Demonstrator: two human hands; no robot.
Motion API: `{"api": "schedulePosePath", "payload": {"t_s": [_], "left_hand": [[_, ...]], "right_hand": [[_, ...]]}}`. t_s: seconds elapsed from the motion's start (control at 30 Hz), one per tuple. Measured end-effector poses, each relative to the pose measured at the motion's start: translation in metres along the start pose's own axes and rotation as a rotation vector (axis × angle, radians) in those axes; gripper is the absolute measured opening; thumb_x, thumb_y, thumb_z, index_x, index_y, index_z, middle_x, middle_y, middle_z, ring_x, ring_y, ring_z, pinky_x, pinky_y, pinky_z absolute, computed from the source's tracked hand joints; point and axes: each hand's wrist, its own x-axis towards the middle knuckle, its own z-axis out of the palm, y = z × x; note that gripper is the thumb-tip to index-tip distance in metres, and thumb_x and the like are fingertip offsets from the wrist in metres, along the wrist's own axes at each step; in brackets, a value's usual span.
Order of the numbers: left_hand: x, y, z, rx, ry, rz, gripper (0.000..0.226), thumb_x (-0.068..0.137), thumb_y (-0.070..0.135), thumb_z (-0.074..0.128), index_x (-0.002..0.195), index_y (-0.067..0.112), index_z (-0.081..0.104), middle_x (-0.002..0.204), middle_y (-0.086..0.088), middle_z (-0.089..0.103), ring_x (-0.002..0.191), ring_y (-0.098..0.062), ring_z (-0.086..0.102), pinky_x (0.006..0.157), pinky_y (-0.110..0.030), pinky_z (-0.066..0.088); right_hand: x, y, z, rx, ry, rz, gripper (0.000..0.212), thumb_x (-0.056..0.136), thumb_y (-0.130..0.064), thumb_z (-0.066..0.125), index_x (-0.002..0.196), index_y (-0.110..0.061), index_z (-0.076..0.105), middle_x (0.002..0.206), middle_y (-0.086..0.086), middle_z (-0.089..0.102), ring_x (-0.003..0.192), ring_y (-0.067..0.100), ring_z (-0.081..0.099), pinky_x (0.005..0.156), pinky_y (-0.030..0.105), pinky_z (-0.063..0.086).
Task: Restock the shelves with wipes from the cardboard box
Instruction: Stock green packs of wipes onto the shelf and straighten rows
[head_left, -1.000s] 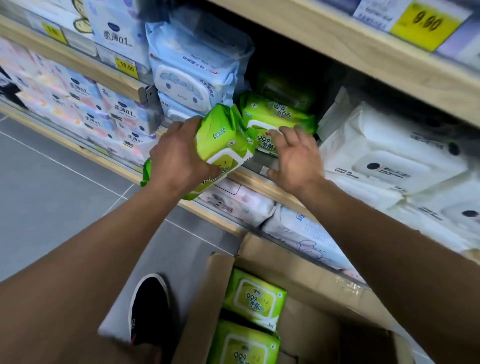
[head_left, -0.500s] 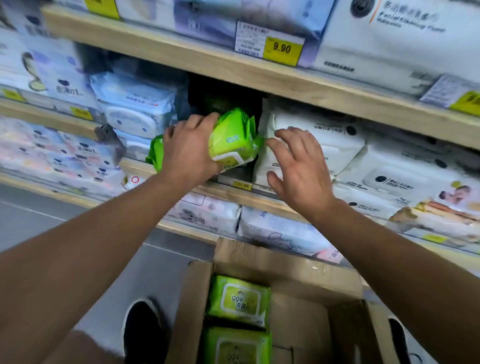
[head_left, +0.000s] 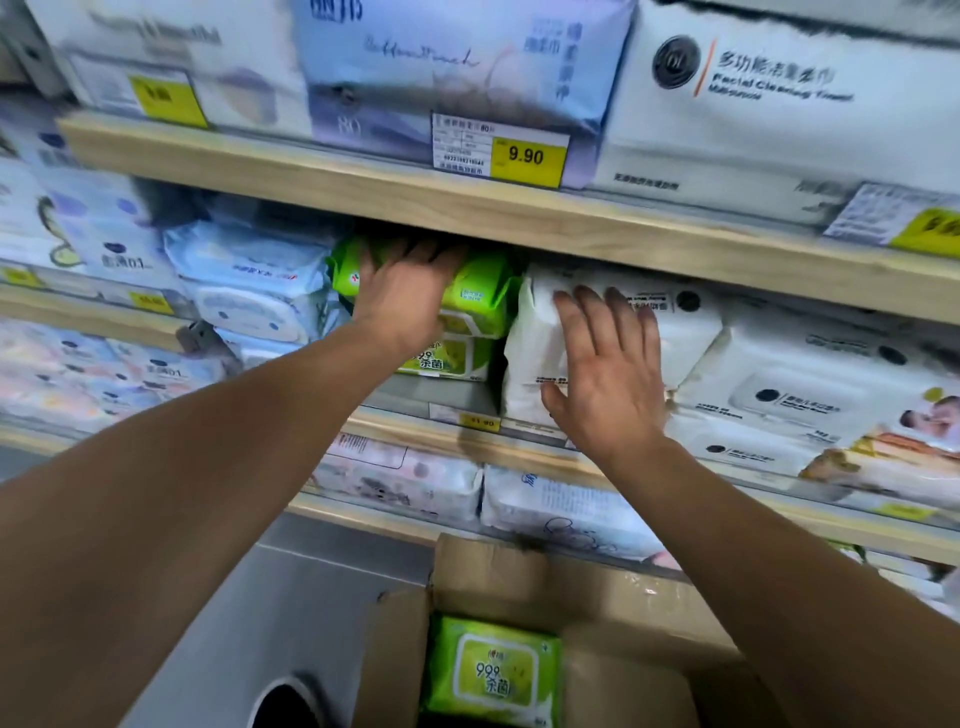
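A green wipes pack (head_left: 480, 296) lies on the middle shelf (head_left: 415, 434), stacked on a second green pack (head_left: 449, 358). My left hand (head_left: 405, 296) rests on the top pack with its fingers stretched into the dark gap under the upper shelf board (head_left: 519, 221). My right hand (head_left: 608, 364) lies flat, fingers spread, against a white wipes pack (head_left: 535, 332) just to the right. Below, the open cardboard box (head_left: 493, 577) holds another green pack (head_left: 493, 670).
Light blue packs (head_left: 249, 280) sit left of the green stack and more white packs (head_left: 805, 384) to the right. Large packs and a 9.90 price tag (head_left: 527, 156) fill the upper shelf. A dark shoe (head_left: 285, 701) stands on the grey floor beside the box.
My left hand has pushed the green pack deeper into the shelf, onto the other green pack. My right hand stays spread on the white pack. The view has tilted upward.
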Motion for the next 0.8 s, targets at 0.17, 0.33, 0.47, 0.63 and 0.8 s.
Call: {"api": "schedulePosePath", "payload": {"t_s": [0.17, 0.33, 0.47, 0.63, 0.8], "left_hand": [[0.001, -0.010, 0.022, -0.016, 0.044, -0.015, 0.089, 0.073, 0.019, 0.073, 0.145, 0.040, 0.025, 0.145, -0.003, 0.037, 0.134, -0.033, 0.028, 0.108, -0.065, 0.014], [0.007, -0.016, 0.025, -0.058, 0.031, -0.057, 0.080, 0.077, 0.032, 0.071, 0.144, 0.037, 0.028, 0.144, -0.005, 0.038, 0.135, -0.032, 0.029, 0.108, -0.067, 0.013], [0.021, -0.016, 0.018, -0.091, -0.081, -0.103, 0.075, 0.084, 0.039, 0.066, 0.146, 0.039, 0.022, 0.150, -0.002, 0.033, 0.137, -0.030, 0.029, 0.107, -0.072, 0.009], [0.024, -0.021, 0.022, -0.069, -0.057, -0.166, 0.075, 0.083, 0.039, 0.066, 0.144, 0.041, 0.023, 0.147, -0.004, 0.037, 0.135, -0.034, 0.033, 0.106, -0.069, 0.016], [0.026, -0.008, 0.032, -0.058, -0.038, -0.212, 0.075, 0.083, 0.031, 0.064, 0.145, 0.039, 0.023, 0.150, -0.004, 0.030, 0.140, -0.036, 0.020, 0.105, -0.071, 0.009]], "right_hand": [[0.000, -0.002, 0.003, 0.001, 0.011, 0.023, 0.089, 0.070, -0.036, 0.075, 0.146, -0.015, 0.033, 0.147, 0.008, 0.037, 0.139, 0.034, 0.027, 0.118, 0.050, 0.010], [0.000, -0.005, 0.001, 0.007, -0.005, 0.042, 0.086, 0.072, -0.036, 0.073, 0.145, -0.014, 0.033, 0.148, 0.008, 0.036, 0.140, 0.034, 0.026, 0.118, 0.051, 0.010], [-0.001, -0.004, 0.000, 0.023, -0.006, 0.050, 0.085, 0.073, -0.035, 0.073, 0.145, -0.015, 0.034, 0.147, 0.008, 0.037, 0.140, 0.034, 0.027, 0.118, 0.051, 0.011], [-0.001, -0.003, -0.001, 0.037, -0.016, 0.053, 0.084, 0.074, -0.036, 0.072, 0.146, -0.016, 0.034, 0.148, 0.007, 0.036, 0.140, 0.033, 0.026, 0.118, 0.050, 0.010], [0.000, -0.005, -0.003, 0.037, -0.028, 0.059, 0.084, 0.073, -0.036, 0.073, 0.145, -0.016, 0.034, 0.148, 0.007, 0.037, 0.140, 0.033, 0.026, 0.118, 0.050, 0.010]]}}
